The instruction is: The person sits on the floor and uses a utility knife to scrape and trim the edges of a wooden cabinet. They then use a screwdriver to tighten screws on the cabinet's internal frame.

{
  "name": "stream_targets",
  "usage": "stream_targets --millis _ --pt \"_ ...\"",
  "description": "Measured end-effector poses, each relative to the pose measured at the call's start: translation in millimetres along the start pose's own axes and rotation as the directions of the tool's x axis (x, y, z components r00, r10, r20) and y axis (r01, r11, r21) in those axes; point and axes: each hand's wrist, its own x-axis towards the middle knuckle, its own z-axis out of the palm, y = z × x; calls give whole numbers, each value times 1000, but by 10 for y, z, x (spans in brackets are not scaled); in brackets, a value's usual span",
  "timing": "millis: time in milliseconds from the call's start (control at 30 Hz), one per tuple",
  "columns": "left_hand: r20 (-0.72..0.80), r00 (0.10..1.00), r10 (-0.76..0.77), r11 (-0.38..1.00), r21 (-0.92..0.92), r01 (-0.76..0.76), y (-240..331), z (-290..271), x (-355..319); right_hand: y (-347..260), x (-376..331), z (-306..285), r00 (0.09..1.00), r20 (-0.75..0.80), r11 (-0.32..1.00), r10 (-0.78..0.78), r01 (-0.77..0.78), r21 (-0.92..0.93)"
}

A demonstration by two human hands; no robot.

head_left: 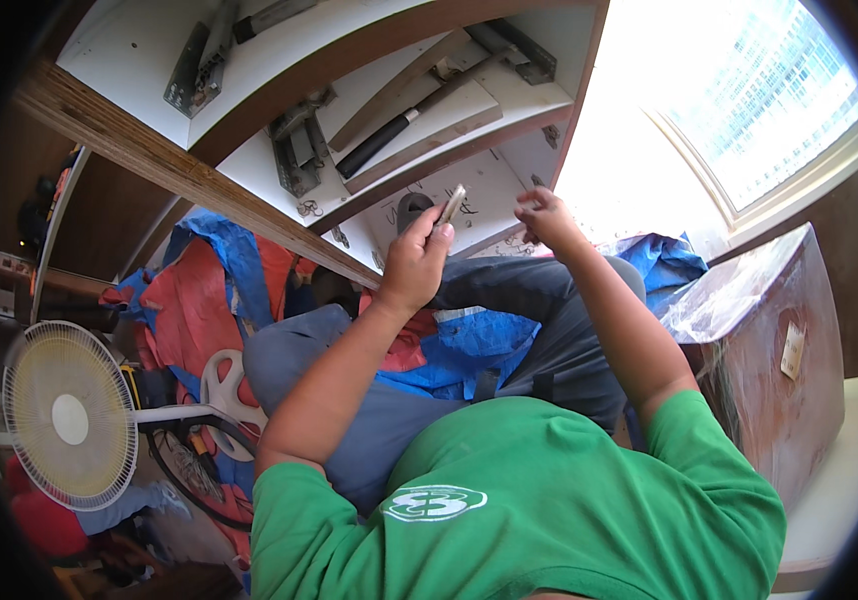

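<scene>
My left hand [417, 262] is closed round a small, narrow, pale piece [456, 204] that juts up past the thumb; its kind is too small to tell. To its right, apart from it, my right hand [551, 220] has its fingers curled. A tiny dark tip [537, 181] shows above those fingers, and what they hold I cannot make out. Both hands are raised over my bent legs, in front of the lowest opening of a white-lined wooden cabinet [404, 225]. A dark round thing [413, 207] sits just behind my left hand.
Cabinet shelves hold metal drawer runners [297, 150], a black-handled tool [379, 143] and wood strips [399, 85]. A standing fan [71, 420] is at left, blue and red tarps [199, 300] beneath. A plastic-wrapped brown box [779, 340] stands at right, below a window [749, 100].
</scene>
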Motion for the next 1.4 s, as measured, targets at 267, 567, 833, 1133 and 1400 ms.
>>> stream_targets --millis 267,567,833,1133,1400 --pt "145 939 -311 466 -838 284 428 -63 60 913 295 -402 997 63 780 42 7 -625" --pt "-265 914 -306 415 -902 -123 933 -309 120 891 335 -396 969 46 862 241 -192 -469" --pt "-517 782 -347 315 -850 -423 1251 -848 287 1098 415 -402 988 91 870 122 -62 -489" --pt "-662 664 -347 340 -749 -569 1471 -989 255 1151 443 -399 988 91 853 125 -60 -519" --pt "-599 739 -307 265 -800 -538 1462 -992 153 1112 421 -397 987 104 838 120 -44 -544"
